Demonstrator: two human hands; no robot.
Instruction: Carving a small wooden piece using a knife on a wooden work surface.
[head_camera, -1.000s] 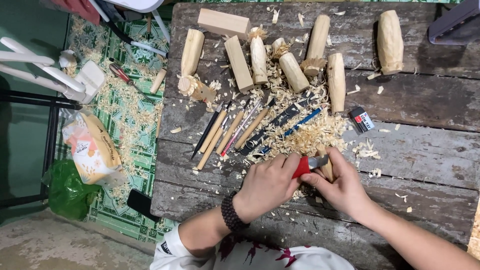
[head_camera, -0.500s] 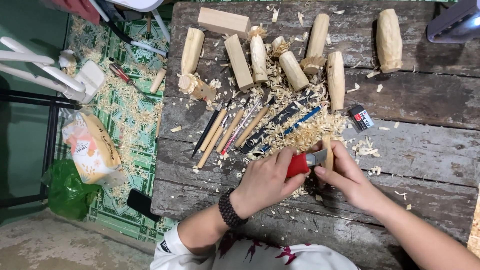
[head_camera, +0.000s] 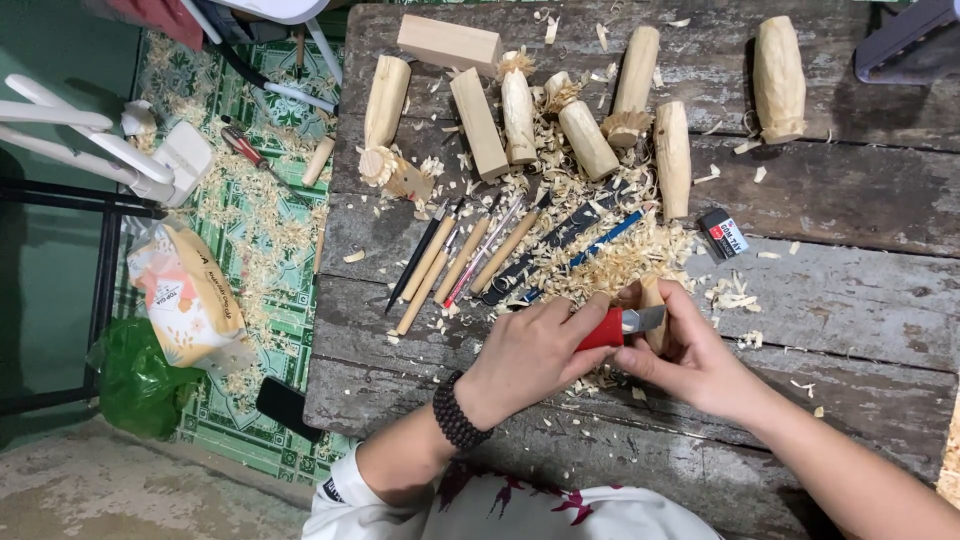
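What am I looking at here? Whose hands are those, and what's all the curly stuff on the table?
The picture comes from a camera worn on a person's head, so you look down at their own two hands. The left hand, with a dark bead bracelet on its wrist, grips a knife with a red handle. The right hand holds a small piece of wood against the blade. They work over an old grey plank table. The curly stuff is wood shavings. Behind them lie a row of thin carving tools, several rounded carved sticks, two squared blocks and a small dark box. More shavings cover the patterned green floor on the left.
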